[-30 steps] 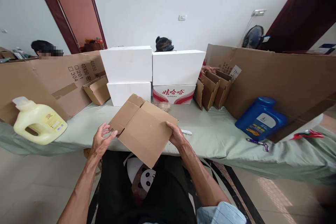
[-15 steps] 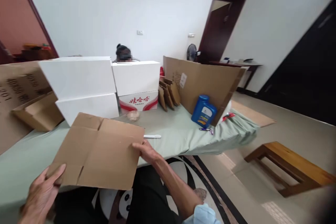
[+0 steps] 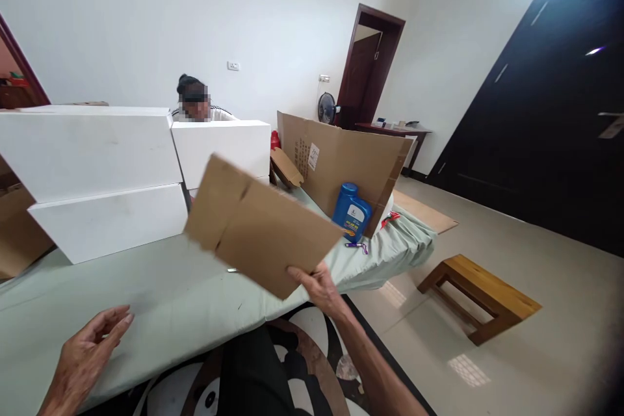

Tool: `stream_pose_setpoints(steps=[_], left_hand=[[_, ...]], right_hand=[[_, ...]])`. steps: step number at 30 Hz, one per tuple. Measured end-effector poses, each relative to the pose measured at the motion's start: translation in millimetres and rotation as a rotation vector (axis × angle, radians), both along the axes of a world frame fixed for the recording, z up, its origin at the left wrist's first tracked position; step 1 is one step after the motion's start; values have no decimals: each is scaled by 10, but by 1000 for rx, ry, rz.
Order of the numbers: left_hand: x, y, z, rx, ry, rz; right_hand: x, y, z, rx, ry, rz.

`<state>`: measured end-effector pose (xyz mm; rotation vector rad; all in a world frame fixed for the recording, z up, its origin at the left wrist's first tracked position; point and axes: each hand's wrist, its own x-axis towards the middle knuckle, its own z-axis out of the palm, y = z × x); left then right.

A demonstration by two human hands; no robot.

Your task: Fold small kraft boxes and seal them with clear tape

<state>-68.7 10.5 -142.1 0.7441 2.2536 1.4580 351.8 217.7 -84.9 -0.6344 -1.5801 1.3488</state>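
Note:
My right hand (image 3: 316, 286) grips the near edge of a flattened brown cardboard box (image 3: 258, 227) and holds it up, tilted, above the pale green table cover (image 3: 160, 286). My left hand (image 3: 90, 351) is off the cardboard, low at the front left over the table edge, its fingers loosely apart with nothing in them. Behind the cardboard stand two stacked white boxes (image 3: 97, 175) and another white box (image 3: 224, 146).
A person sits behind the white boxes at the far side. A large cardboard sheet (image 3: 341, 166) stands as a screen with a blue jug (image 3: 351, 211) in front of it. A wooden bench (image 3: 480, 296) stands on the floor to the right, a dark door beyond.
My left hand has let go of the cardboard and dropped toward the table edge. My right hand has lifted the cardboard up and to the right. My view has swung right.

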Motion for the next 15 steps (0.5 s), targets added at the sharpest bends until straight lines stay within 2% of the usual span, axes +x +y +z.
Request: stream_pose_setpoints(steps=[4, 7, 11, 15], left_hand=[[-52, 54, -181, -130, 129, -46], [-66, 64, -416, -198, 158, -93], [-37, 52, -733, -164, 293, -114], [-7, 32, -905, -126, 503, -117]], right_hand=[[437, 495, 243, 222, 8, -534], [581, 931, 290, 335, -209, -757], [459, 1454, 180, 432, -520, -867], [125, 1837, 6, 457, -596, -830]])
